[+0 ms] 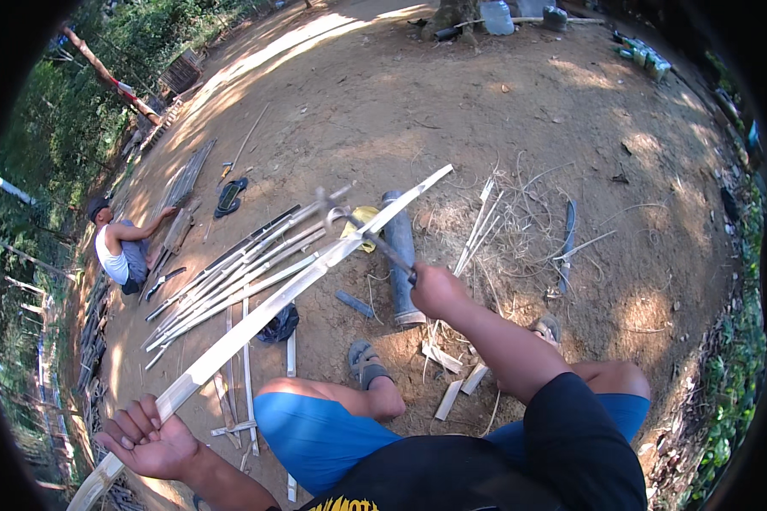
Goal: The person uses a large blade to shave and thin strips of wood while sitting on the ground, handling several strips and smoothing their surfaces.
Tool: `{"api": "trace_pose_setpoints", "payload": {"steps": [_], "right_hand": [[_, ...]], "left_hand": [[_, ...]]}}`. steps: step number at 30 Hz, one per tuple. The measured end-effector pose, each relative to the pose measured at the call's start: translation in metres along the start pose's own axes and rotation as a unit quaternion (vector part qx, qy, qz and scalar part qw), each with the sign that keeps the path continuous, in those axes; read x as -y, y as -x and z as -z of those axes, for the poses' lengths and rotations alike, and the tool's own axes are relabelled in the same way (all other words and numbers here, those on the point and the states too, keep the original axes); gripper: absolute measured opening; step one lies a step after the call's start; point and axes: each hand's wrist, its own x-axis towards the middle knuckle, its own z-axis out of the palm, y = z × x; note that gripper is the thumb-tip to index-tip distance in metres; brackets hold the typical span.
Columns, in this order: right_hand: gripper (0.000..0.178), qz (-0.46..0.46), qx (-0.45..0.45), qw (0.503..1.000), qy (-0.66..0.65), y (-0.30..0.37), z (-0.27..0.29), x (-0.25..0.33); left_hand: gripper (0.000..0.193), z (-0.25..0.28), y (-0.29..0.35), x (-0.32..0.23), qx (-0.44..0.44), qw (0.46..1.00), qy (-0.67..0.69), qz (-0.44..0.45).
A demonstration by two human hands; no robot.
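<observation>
An outdoor work yard is seen: the bare earth (520, 111) is lit in dappled patches and bordered by trees (47, 123) on the left and plants (724, 417) on the right. At the far edge a trunk (453, 14) is flanked by a container (497, 17). Handwork is indicated by poles (230, 281) laid side by side, scattered shavings (520, 232) and a long blade (568, 228) placed nearby.

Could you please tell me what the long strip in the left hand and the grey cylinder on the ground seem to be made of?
Long strip: probably split bamboo, smooth, unpainted; it is pale, with faint crosswise bands like nodes.
Grey cylinder: perhaps wood or plastic, matt-looking; its dull surface leaves this open.
</observation>
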Motion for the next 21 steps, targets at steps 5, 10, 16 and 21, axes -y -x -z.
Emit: {"api": "trace_pose_setpoints", "payload": {"steps": [5, 10, 16, 21], "right_hand": [[0.028, 0.218, 0.054, 0.971, 0.077, -0.021, 0.004, 0.024], [0.026, -0.016, -0.022, 0.999, 0.017, -0.145, 0.012, -0.095], [0.025, 0.184, 0.103, 0.976, 0.05, -0.088, 0.012, -0.002], [0.028, -0.088, -0.008, 0.996, 0.008, -0.219, 0.015, -0.152]], "left_hand": [[0.044, 0.006, -0.035, 0.003, 0.131, 0.991, 0.012, 0.023], [0.044, 0.005, -0.069, 0.017, 0.183, 0.98, 0.021, 0.07], [0.044, 0.054, -0.094, 0.001, 0.08, 0.994, -0.036, 0.064], [0.045, 0.023, -0.109, 0.019, 0.203, 0.974, 0.034, 0.089]]}}
